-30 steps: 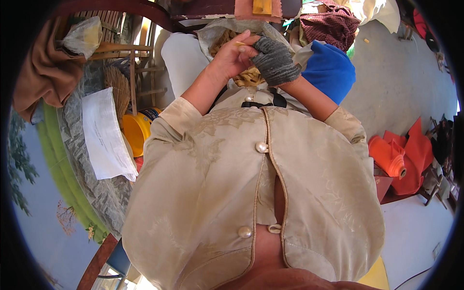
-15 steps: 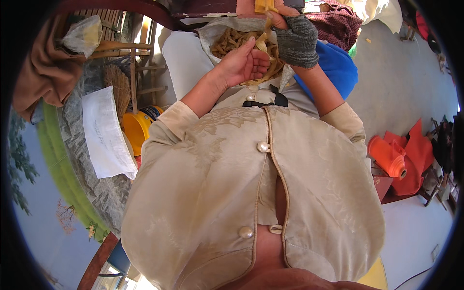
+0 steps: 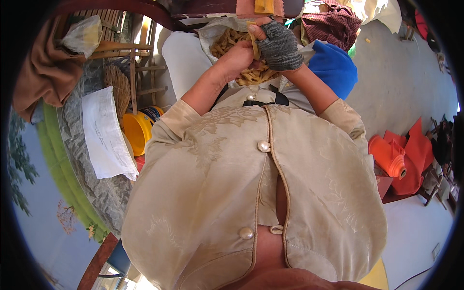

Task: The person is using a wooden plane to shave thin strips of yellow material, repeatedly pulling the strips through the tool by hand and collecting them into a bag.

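Between my two hands, above my lap, a flat tan strip [image 3: 254,44] is held bent. My right hand [image 3: 279,47], in a grey knitted fingerless glove, pinches its upper part between thumb and fingers. Lower and to the left, my bare left hand [image 3: 239,60] has its fingers curled around the strip's lower part, its fingertips partly hidden. Beneath both hands, a pale sack [image 3: 207,36] on my lap holds a heap of similar tan strips [image 3: 232,39].
Ahead is a dark red table edge [image 3: 212,9], with a pink cloth [image 3: 246,7] and a yellow piece [image 3: 264,6] on it. A blue cloth [image 3: 333,67] lies right of my lap. To the left are a wooden chair [image 3: 134,72] and yellow bucket [image 3: 135,133]; orange rolls [image 3: 388,155] lie right.
My right hand has come down and left from the table edge, bringing the strip toward my left hand. The left hand has gone from open to curled on the strip.
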Available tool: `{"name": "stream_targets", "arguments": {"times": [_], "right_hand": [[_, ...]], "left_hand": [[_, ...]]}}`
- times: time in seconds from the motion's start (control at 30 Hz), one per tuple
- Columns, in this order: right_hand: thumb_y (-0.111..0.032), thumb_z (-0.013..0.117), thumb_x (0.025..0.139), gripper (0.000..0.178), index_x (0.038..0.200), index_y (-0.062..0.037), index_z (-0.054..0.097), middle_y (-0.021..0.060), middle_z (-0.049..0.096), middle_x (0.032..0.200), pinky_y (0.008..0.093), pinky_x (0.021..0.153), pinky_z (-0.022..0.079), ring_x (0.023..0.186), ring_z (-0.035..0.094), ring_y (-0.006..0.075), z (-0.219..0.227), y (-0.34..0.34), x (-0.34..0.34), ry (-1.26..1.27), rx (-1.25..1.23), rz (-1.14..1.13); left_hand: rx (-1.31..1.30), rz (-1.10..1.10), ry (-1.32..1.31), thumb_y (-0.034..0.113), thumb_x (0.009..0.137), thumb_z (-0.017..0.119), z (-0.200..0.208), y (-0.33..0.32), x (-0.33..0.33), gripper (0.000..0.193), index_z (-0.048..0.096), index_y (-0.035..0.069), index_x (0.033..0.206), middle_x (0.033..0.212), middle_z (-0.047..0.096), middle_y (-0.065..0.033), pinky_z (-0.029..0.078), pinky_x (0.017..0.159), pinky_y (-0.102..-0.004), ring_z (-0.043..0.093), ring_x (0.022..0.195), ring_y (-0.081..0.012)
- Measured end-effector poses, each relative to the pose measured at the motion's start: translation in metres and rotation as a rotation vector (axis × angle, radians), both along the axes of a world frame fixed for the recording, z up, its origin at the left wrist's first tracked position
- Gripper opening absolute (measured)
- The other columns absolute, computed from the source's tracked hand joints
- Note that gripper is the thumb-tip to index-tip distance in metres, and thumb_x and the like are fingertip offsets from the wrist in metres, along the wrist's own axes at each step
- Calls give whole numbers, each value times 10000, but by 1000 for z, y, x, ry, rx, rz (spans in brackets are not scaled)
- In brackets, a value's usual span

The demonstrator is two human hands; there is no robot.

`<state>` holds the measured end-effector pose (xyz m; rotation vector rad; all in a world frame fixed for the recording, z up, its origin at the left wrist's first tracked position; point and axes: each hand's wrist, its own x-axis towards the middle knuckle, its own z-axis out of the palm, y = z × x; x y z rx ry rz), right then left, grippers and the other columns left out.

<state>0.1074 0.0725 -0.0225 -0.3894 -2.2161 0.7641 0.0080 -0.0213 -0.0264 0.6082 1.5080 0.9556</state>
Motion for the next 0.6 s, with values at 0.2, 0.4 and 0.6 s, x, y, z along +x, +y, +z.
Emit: {"name": "stream_targets", "arguments": {"times": [0.2,0.4,0.6], "right_hand": [[-191,526,845,212,1030,-92,551,105,566,889,362,741,437,827,554,275,-21,14,-4,-69,-302,69],[-124,562,833,168,982,-48,578,104,570,858,300,695,438,753,553,225,89,-1,9,59,-487,300],[-90,597,791,244,1031,-65,561,122,557,926,312,717,444,801,549,259,94,-7,9,106,-171,346]], "left_hand": [[663,-37,1165,35,810,479,27,-9,-11,133,583,47,892,815,589,-75,437,698,-302,549,753,-247],[1237,284,1157,-23,728,514,93,-8,0,268,616,83,952,819,574,-53,440,633,-302,511,709,-236],[1291,164,1345,8,818,466,119,-12,-5,211,562,12,1005,947,569,-97,439,714,-288,544,802,-226]]}}
